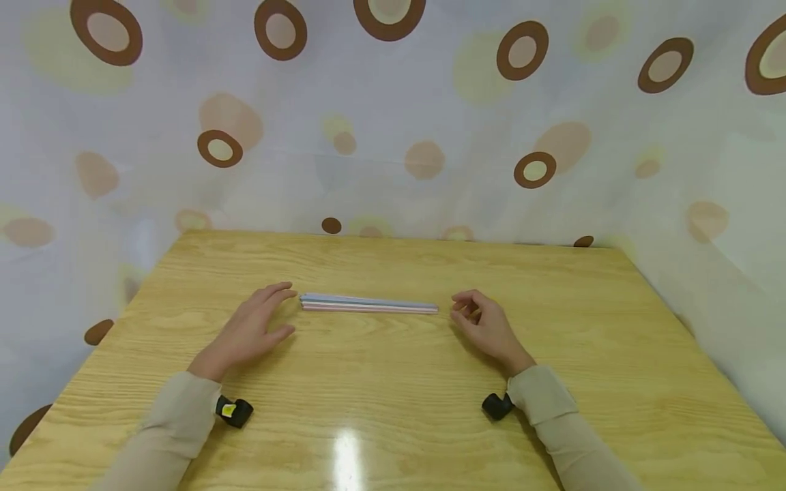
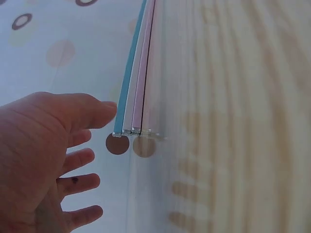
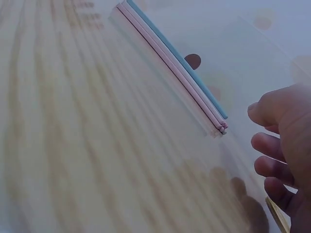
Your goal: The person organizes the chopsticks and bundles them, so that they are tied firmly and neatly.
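Note:
A bundle of long, thin strips [image 1: 368, 304] in blue, white and pink lies flat across the middle of the table. Their ends spread a little wider on the left than on the right. In the left wrist view the near ends of the strips [image 2: 129, 124] look clear and plastic-like. My left hand [image 1: 254, 324] is just off the bundle's left end, fingers apart and holding nothing. Beyond the right end is my right hand [image 1: 485, 324], its fingers loosely bent and nothing in them. The right wrist view shows a gap between these fingertips and the strips [image 3: 180, 73].
The wood-grain table [image 1: 381, 382] reflects a bright light near its front. Behind it and at both sides hangs a pale sheet [image 1: 381, 95] with brown rings and dots. A small black device [image 1: 235, 412] is strapped to each wrist.

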`<state>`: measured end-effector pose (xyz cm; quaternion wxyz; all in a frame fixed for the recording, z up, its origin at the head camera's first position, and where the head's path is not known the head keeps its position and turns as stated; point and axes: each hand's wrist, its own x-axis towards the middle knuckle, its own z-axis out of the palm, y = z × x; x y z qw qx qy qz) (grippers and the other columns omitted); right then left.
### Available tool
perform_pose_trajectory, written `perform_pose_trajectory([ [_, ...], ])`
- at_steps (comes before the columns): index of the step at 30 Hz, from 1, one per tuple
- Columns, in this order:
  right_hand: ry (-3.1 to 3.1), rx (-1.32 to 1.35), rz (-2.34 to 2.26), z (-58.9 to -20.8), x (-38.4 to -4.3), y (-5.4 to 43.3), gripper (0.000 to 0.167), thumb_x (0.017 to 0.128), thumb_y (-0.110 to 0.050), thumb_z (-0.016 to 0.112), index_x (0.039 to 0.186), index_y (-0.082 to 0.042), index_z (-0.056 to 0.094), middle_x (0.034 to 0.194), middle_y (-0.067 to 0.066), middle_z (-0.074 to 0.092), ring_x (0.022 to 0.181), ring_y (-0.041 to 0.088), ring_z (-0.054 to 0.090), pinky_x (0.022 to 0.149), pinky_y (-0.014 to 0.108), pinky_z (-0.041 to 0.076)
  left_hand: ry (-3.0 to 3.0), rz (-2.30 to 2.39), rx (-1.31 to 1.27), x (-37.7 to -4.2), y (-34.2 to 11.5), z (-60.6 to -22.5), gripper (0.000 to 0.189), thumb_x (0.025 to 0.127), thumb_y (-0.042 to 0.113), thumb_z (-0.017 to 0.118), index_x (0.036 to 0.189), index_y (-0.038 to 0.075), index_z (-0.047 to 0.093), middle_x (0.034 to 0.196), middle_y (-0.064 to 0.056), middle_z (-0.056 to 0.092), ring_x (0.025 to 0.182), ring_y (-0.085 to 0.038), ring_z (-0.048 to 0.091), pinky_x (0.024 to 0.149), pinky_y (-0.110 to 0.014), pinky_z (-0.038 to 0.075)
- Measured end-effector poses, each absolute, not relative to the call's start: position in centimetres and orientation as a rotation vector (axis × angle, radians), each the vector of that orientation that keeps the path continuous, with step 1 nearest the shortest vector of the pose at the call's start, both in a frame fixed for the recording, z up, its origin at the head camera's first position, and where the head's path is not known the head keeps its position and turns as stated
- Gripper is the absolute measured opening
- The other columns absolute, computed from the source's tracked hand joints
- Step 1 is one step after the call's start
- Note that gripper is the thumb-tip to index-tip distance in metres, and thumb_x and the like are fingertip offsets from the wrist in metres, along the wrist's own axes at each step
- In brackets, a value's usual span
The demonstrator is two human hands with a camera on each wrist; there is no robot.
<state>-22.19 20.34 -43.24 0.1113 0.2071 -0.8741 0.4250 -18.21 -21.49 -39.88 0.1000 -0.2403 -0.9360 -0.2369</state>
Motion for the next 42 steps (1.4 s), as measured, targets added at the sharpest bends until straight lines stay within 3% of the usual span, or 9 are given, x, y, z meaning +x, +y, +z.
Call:
perform_pose_trajectory([
  [16, -2.500, 0.725, 1.142, -43.6, -23.6, 19.1, 0.026, 0.084, -0.003, 0.071, 0.108, 0.003, 0.063, 0.097, 0.015, 0.063, 0.078, 0.024, 0.057, 0.068, 0.032, 0.048, -2.844, -0.573, -0.691, -20.2, -20.2, -40.3, 0.056, 0.088, 0.017, 0.068, 0.137, -0.001, 0.047, 0.144, -0.022, 0.043, 0.131, -0.041, 0.041, 0.101, -0.060, 0.036],
  [26, -2.586, 0.771, 1.136, -43.5, -24.1, 17.9, 0.028, 0.085, -0.006, 0.070, 0.110, 0.002, 0.063, 0.102, 0.018, 0.061, 0.086, 0.027, 0.055, 0.078, 0.042, 0.046, -2.887, -0.552, -0.679, -20.3, -19.9, -40.5, 0.051, 0.090, 0.014, 0.065, 0.135, -0.002, 0.047, 0.143, -0.023, 0.044, 0.130, -0.041, 0.042, 0.099, -0.060, 0.037],
  [36, -2.628, 0.819, 1.080, -43.5, -24.7, 17.3, 0.024, 0.085, -0.009, 0.071, 0.107, -0.001, 0.065, 0.099, 0.014, 0.065, 0.088, 0.026, 0.055, 0.080, 0.040, 0.046, -2.855, -0.586, -0.688, -20.6, -19.3, -41.1, 0.040, 0.091, 0.002, 0.057, 0.131, -0.003, 0.050, 0.134, -0.022, 0.052, 0.125, -0.039, 0.048, 0.100, -0.055, 0.039],
  [42, -2.607, 0.853, 1.066, -43.6, -24.8, 17.2, 0.020, 0.085, -0.007, 0.071, 0.103, -0.001, 0.066, 0.096, 0.012, 0.065, 0.084, 0.023, 0.053, 0.077, 0.039, 0.046, -2.843, -0.649, -0.695, -21.2, -18.9, -41.4, 0.035, 0.094, 0.002, 0.053, 0.128, -0.001, 0.053, 0.127, -0.018, 0.058, 0.116, -0.034, 0.054, 0.098, -0.050, 0.043],
])
